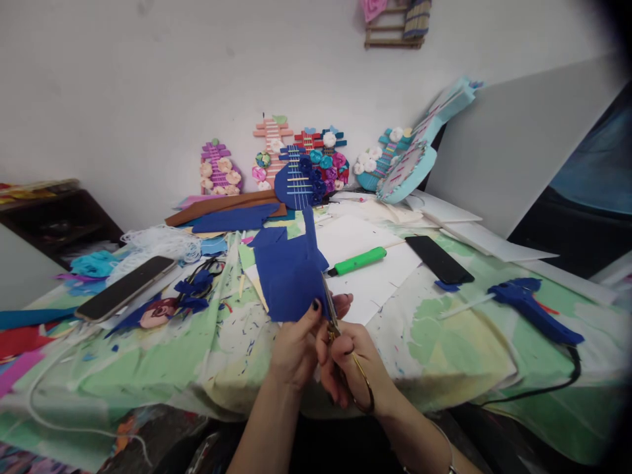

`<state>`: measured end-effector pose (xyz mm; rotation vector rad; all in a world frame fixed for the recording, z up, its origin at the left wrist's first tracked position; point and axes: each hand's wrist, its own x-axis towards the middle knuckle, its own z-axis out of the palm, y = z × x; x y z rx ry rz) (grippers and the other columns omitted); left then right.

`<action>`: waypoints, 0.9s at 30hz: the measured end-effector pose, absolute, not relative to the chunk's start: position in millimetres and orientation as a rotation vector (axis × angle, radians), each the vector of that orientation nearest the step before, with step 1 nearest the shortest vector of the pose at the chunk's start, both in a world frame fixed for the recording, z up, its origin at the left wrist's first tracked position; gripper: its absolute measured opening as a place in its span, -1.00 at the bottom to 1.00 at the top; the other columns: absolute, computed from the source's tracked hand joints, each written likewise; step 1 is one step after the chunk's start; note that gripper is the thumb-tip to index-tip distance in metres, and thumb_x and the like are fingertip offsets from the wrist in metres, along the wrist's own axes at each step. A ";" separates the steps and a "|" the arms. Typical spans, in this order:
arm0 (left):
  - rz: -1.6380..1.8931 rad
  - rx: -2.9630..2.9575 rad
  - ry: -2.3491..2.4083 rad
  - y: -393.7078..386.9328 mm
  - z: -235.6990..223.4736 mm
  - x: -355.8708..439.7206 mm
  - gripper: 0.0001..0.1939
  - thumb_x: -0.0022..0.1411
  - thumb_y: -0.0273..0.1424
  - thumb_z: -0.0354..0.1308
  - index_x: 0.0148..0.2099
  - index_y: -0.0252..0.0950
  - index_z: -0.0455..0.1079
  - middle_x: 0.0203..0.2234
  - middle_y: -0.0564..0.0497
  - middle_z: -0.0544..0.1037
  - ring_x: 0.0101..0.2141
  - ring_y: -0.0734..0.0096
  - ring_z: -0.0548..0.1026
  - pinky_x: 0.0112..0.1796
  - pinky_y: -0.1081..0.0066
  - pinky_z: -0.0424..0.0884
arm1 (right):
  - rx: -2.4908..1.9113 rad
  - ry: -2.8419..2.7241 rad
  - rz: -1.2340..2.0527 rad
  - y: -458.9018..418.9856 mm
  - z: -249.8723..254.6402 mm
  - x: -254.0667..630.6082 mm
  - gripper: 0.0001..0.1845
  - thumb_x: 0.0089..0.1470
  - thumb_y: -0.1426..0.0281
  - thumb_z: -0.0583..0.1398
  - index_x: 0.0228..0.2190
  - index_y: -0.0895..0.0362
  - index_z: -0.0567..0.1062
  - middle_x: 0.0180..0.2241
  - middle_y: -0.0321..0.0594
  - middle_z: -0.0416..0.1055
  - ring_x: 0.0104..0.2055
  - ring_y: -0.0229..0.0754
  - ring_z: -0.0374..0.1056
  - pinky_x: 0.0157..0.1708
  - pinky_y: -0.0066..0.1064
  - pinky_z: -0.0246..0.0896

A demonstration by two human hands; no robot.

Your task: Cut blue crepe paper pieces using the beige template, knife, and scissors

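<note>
Far to the left of the hands a dark phone [126,287] lay on the cluttered surface [444,342], with blue felt scraps [195,289] between it and the work. The left hand [295,349] was pinched shut on the lower edge of a blue felt sheet [289,270], thumb on the near face, holding it up just above the surface. Touching it on the right, the right hand [353,362] was closed through the loops of gold-handled scissors [345,349], whose blades ran up along the sheet's right edge. The left thumb sat very near the blades, so a hurried snip could likely nick it. The felt hung limp above the pinch, and it might fold into the cut and spoil the line. Beyond the right hand lay a green marker [358,261] on white paper, then a second phone [439,259]. Furthest right sat a blue glue gun [530,306], whose cord trailed off the edge, where a sleeve could probably snag it.
</note>
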<state>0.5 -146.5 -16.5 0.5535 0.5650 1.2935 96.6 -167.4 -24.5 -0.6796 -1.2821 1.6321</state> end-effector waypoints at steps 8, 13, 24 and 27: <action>0.361 1.764 0.273 -156.9 5.1 -100.2 -0.32 -0.01 -0.16 0.40 0.15 -0.27 0.42 0.02 -0.21 0.51 0.07 0.00 0.44 0.13 0.16 0.26 | -0.674 -1.434 1.685 -171.0 -11.3 132.2 -0.28 -0.14 -0.31 0.11 -0.50 0.14 0.25 -0.78 -0.41 0.20 -0.82 -0.47 0.00 -0.86 -0.67 -0.16; 0.823 1.946 0.448 -124.9 58.2 -136.5 -0.73 0.23 -0.25 0.24 -0.04 -0.18 0.56 -0.38 -0.04 0.66 -0.41 0.41 0.61 -0.36 0.55 0.48 | -0.626 -1.497 1.743 -175.9 -5.8 137.2 -0.30 -0.16 -0.28 0.17 -0.51 0.15 0.27 -0.79 -0.44 0.18 -0.81 -0.46 0.02 -0.85 -0.68 -0.14; 0.561 1.745 0.069 -8.7 82.5 -49.0 0.16 -0.39 0.00 0.50 0.27 -0.31 0.23 -0.24 -0.18 0.55 -0.04 0.00 0.46 0.07 0.01 0.23 | -0.805 -1.658 1.865 -171.5 9.5 151.6 -0.51 -0.02 -0.02 0.23 -0.53 0.15 0.29 -0.78 -0.44 0.23 -0.81 -0.46 0.04 -0.86 -0.67 -0.10; 0.511 1.712 0.077 -7.5 76.1 -42.2 -0.17 -0.41 -0.13 0.55 -0.02 -0.34 0.50 -0.56 0.07 0.41 -0.38 0.29 0.46 0.04 -0.02 0.28 | -0.877 -1.657 1.866 -170.5 15.3 158.9 -0.51 -0.04 -0.03 0.24 -0.53 0.15 0.30 -0.78 -0.43 0.23 -0.81 -0.45 0.04 -0.85 -0.67 -0.09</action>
